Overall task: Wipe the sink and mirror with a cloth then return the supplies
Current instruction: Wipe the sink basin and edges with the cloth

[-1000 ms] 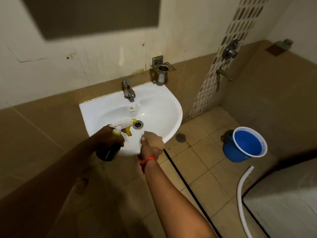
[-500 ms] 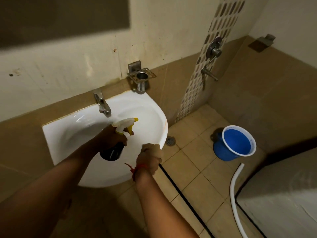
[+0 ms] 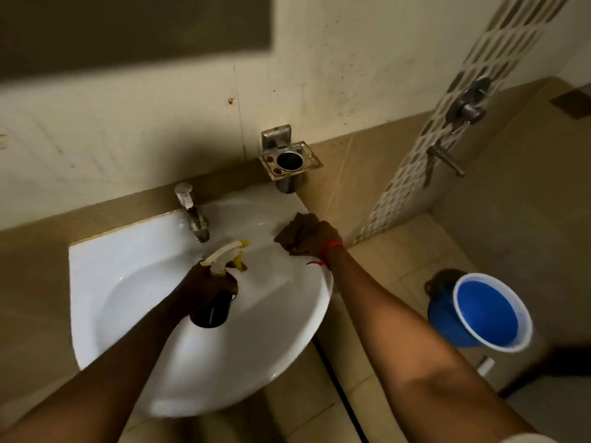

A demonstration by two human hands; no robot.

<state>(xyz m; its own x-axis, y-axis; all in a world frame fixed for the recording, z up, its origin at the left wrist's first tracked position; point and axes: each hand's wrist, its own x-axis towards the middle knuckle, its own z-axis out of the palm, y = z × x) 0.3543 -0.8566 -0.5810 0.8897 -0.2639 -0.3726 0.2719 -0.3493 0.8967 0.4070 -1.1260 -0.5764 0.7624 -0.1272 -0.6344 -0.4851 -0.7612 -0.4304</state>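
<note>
**A:** So what's going on at the sink [image 3: 134,282] right now?

**B:** It fills the middle-left of the frame, white, fixed to the tiled wall. The right hand [image 3: 319,239] is closed over a brown cloth [image 3: 295,233], pressing it flat on the sink's upper right rim, just below the metal cup holder [image 3: 289,159] on the wall.

**A:** And the other one?

**B:** The left hand [image 3: 208,282] is wrapped tight round a dark spray bottle [image 3: 212,310] and holds it over the middle of the basin. The white and yellow nozzle [image 3: 228,251] points up and right, toward the cloth, just under the tap [image 3: 192,209].

**A:** Mirror?

**B:** Only a dark blurry patch [image 3: 134,27] in the upper left of the frame; can't tell if that's it.

**A:** Anything on the floor?

**B:** A blue bucket [image 3: 479,311] at the lower right, well apart from the sink.
</note>
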